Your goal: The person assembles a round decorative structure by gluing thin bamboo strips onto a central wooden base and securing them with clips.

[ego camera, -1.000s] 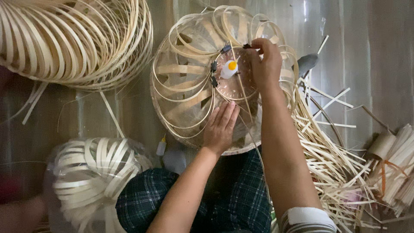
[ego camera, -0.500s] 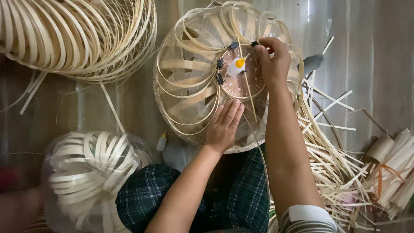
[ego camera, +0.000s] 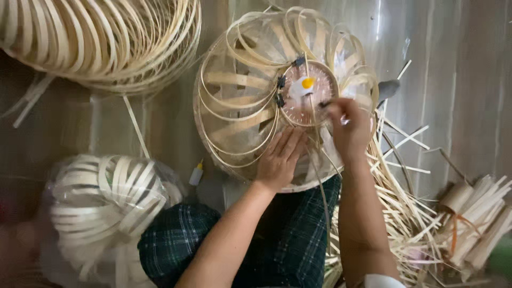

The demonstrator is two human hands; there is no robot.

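Note:
A round woven piece of looped bamboo strips (ego camera: 250, 101) rests against my lap, with a copper-coloured disc (ego camera: 309, 96) at its hub. Black clips and a small white and yellow object sit on the disc. My left hand (ego camera: 280, 160) lies flat on the lower part of the weave, fingers together. My right hand (ego camera: 349, 128) is at the disc's lower right edge, fingers pinched on a thin bamboo strip (ego camera: 320, 176) that runs down toward my knee.
A large coil of bamboo strips (ego camera: 101, 42) lies at the top left. A bagged bundle of wide strips (ego camera: 106, 202) sits at the lower left, a small glue bottle (ego camera: 196, 174) beside it. Loose strips (ego camera: 405, 213) and tied bundles (ego camera: 474, 218) lie right.
My right hand has come down from the disc's upper right edge to its lower right edge. My left hand has stayed pressed on the weave.

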